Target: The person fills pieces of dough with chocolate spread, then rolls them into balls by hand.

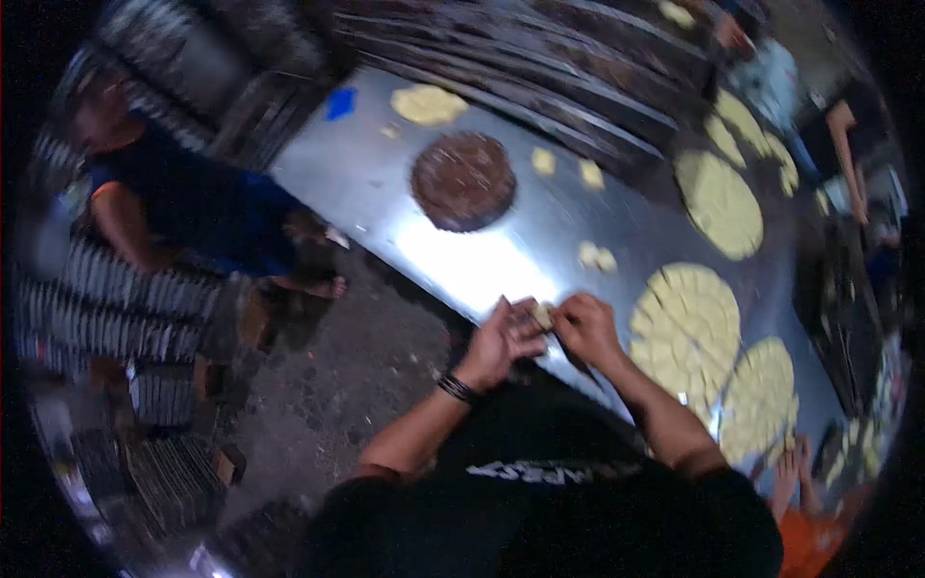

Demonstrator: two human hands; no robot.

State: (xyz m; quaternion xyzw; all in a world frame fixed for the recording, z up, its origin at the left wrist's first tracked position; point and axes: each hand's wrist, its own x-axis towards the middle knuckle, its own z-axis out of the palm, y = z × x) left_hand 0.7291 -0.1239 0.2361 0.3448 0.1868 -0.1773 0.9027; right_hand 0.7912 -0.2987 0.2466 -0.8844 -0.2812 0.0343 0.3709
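Observation:
A small piece of pale yellow dough (542,316) is between my hands, above the near edge of the metal table. My left hand (507,341) is palm up with its fingers stretched out and the dough by the fingertips. My right hand (586,328) is closed, fingers pinched on the dough. To its right lies a round, flat dough slab (685,332) cut into many pieces. Beyond my hands, a dark brown round mass (463,181) sits on the table. Two small dough pieces (596,256) lie between it and the slab.
More dough slabs (720,204) lie on the metal table (366,173), near a blue item (340,103). At left, a person in dark clothes (193,202) stands by stacked trays (120,303). Other people's hands (790,472) reach in at lower right. Dark racks border the far side.

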